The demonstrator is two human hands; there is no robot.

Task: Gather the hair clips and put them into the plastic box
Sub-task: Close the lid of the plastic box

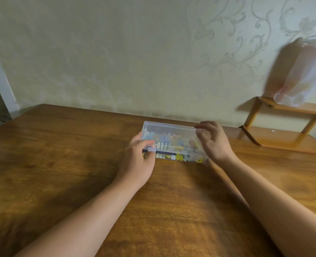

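A clear plastic box [170, 129] lies on the wooden table [60, 154] near the wall, its lid lowered over it. Several coloured hair clips [179, 158], yellow, blue and white, show through its walls. My left hand [136, 162] grips the box's front left corner, fingers curled round the lid's edge and clasp. My right hand [212, 140] hovers at the box's right end, blurred, with its fingers loosely curled; whether they touch the lid I cannot tell.
A small wooden two-tier shelf [287, 130] stands on the table at the right against the wall. A translucent plastic bag [305, 75] hangs or lies above its upper tier. The patterned wall runs just behind the box.
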